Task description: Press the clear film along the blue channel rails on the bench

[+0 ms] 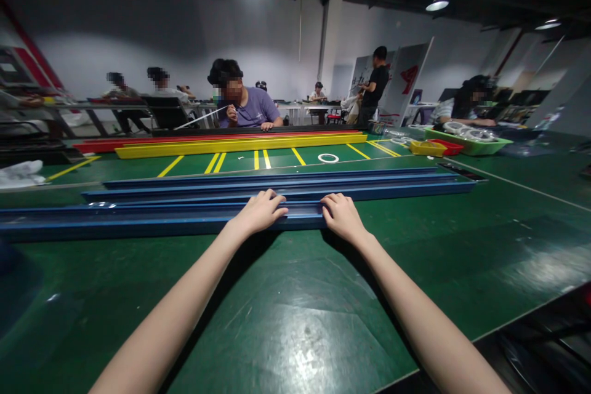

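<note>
A long blue channel-shaped profile [152, 226] runs across the green table [295, 301] in front of me, continuing past the left edge of view. My left hand [261, 212] is wrapped over it near its right part, thumb toward the middle. At its right end, my right hand [342, 214] grips it with curled fingers; the palm side is hidden. Just behind lie more blue profiles [397, 189], parallel and close to the one in my hands. Small shiny clear pieces [101, 204] show on the left stretch of the blue profiles.
Yellow [244, 146], red [99, 146] and black profiles lie across the table's far side, before a seated person [258, 104]. Yellow tape strips and a white ring [328, 159] are nearer. A green basket [480, 144] with rolls, and a dark flat object [462, 172], are right.
</note>
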Demonstrator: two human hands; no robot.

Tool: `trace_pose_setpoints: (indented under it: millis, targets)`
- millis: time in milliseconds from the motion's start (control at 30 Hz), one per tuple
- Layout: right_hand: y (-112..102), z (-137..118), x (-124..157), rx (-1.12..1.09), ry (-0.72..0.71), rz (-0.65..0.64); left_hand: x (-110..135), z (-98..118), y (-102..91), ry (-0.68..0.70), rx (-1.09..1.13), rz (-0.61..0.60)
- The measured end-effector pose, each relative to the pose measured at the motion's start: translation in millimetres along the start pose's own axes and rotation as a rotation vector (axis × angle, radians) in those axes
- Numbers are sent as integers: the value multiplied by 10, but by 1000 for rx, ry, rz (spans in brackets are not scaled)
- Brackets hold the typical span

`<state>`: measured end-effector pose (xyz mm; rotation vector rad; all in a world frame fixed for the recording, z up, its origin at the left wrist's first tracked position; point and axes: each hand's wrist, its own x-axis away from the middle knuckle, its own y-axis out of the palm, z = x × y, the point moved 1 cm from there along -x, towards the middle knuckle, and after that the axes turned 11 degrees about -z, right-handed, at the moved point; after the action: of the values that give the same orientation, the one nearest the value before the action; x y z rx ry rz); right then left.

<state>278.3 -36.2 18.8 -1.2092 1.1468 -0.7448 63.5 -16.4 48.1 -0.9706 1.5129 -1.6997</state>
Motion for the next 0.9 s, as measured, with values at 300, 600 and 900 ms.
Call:
trace_pose_setpoints:
  millis: [300, 600, 900]
  targets:
    - [11, -101, -15, -34, -10, 9, -29, 102, 148, 52, -7, 6]
    - [-101, 197, -47, -216, 130, 160, 2, -26, 72, -20, 1, -125]
    - [-37, 482, -64, -464, 273, 206, 15, -151, 9, -45, 25, -188]
